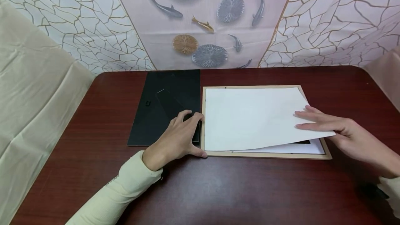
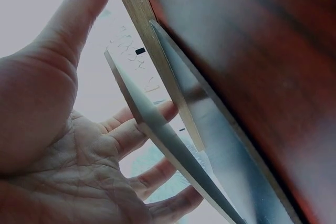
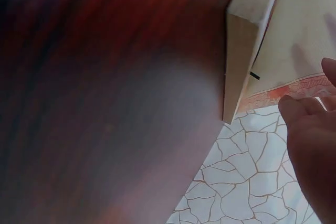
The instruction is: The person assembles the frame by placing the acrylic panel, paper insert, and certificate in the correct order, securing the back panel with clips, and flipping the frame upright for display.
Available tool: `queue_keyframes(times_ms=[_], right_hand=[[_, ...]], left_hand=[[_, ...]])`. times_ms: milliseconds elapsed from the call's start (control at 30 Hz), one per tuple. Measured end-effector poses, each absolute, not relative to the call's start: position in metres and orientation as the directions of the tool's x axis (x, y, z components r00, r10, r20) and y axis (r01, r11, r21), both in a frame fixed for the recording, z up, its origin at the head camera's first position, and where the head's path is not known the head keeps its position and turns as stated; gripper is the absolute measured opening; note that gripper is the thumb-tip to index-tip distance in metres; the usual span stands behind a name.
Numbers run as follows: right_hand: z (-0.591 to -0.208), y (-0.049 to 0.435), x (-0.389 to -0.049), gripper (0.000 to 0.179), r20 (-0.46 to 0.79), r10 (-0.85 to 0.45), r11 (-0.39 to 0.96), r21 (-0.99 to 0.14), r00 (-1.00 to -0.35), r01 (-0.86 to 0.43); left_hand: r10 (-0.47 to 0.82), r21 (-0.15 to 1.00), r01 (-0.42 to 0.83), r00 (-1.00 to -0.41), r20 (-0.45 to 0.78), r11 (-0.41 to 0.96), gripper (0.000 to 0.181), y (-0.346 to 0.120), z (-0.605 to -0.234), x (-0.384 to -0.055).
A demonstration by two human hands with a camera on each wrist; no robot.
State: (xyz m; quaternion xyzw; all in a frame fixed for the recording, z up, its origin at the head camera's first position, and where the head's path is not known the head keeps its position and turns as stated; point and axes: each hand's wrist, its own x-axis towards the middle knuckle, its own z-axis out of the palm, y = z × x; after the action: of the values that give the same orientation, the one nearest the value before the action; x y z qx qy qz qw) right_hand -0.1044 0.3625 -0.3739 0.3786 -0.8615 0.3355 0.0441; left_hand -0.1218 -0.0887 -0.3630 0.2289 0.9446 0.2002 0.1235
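Note:
A light wooden picture frame (image 1: 265,155) lies back side up on the table, with a white inner sheet showing under a lifted paper. That paper is a certificate (image 1: 250,117), blank side up; its printed face with a reddish border (image 3: 273,95) shows in the right wrist view. My right hand (image 1: 340,129) pinches its right end, fingers on top and thumb hidden beneath, holding that end raised. My left hand (image 1: 176,136) holds the frame's left end, thumb at the near corner and fingertips on the left side. In the left wrist view, the thumb (image 2: 79,14) meets the wooden edge.
A black backing board (image 1: 140,124) with a fold-out stand (image 1: 168,103) lies left of the frame, partly under my left hand. The dark red wooden table (image 1: 237,190) ends at a patterned cloth (image 1: 206,20) at the back. A pale cloth (image 1: 34,96) hangs at the left.

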Motion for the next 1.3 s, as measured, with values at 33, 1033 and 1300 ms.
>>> queue_keyframes(times_ms=[33, 1033, 1300], right_hand=[[-0.376, 0.363, -0.104, 0.090, 0.330, -0.631, 0.483, -0.541, -0.702, -0.688], [-0.400, 0.362, -0.095, 0.106, 0.201, -0.660, 0.625, -0.387, -0.724, -0.678], [-0.393, 0.375, -0.093, 0.113, 0.213, -0.631, 0.668, -0.340, -0.746, -0.662]], left_hand=[[0.483, 0.434, 0.384, -0.864, -0.141, 0.815, 0.096, -0.089, -0.363, -0.122], [0.486, 0.431, 0.385, -0.860, -0.153, 0.816, 0.094, -0.089, -0.363, -0.121], [0.486, 0.426, 0.384, -0.860, -0.157, 0.819, 0.096, -0.089, -0.364, -0.122]])
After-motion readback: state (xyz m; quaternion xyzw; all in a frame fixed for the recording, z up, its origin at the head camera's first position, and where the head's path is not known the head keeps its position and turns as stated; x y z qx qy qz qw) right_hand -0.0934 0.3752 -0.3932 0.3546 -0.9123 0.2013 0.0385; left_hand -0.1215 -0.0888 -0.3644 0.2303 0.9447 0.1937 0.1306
